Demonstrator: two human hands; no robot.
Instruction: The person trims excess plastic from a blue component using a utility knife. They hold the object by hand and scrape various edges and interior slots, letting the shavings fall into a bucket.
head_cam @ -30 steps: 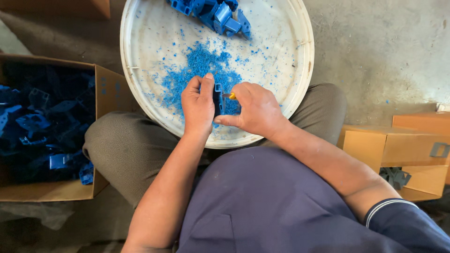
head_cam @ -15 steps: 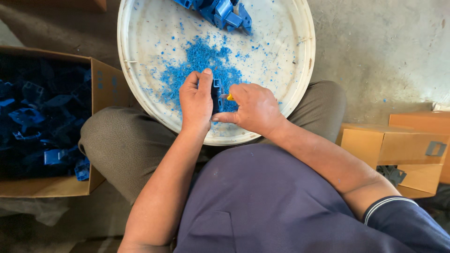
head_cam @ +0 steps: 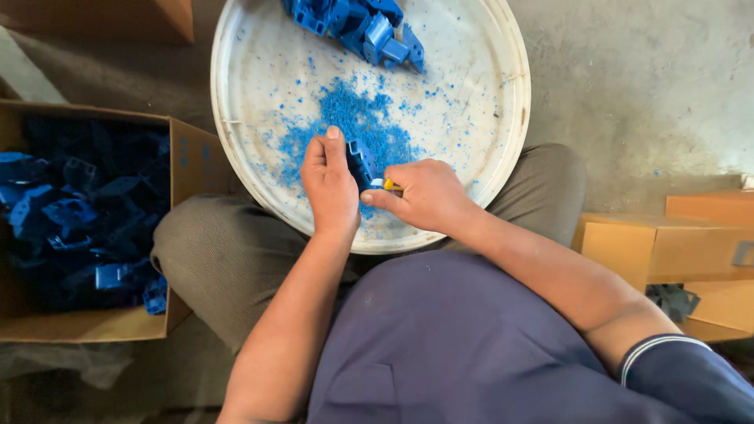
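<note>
Since the earlier frame both hands have slid a little toward the near rim of the round white tray (head_cam: pixel 487 149), and the left thumb now stands straighter along the blue plastic part (head_cam: pixel 360 161).

The left hand (head_cam: pixel 330 188) is closed around that small blue part, holding it upright over the tray's near half. The right hand (head_cam: pixel 424 195) is closed in a pinch on a small tool with a yellow handle (head_cam: pixel 389 184), whose tip meets the part's side. Blue shavings (head_cam: pixel 345 118) lie scattered in the middle of the tray, just beyond the hands. A heap of blue plastic parts (head_cam: pixel 361 23) sits at the tray's far edge. The tray rests on the person's lap.

To the left, on the floor, an open cardboard box (head_cam: pixel 184 157) holds many more blue pieces. To the right stand tan cardboard boxes (head_cam: pixel 652 247), well apart from the hands.
</note>
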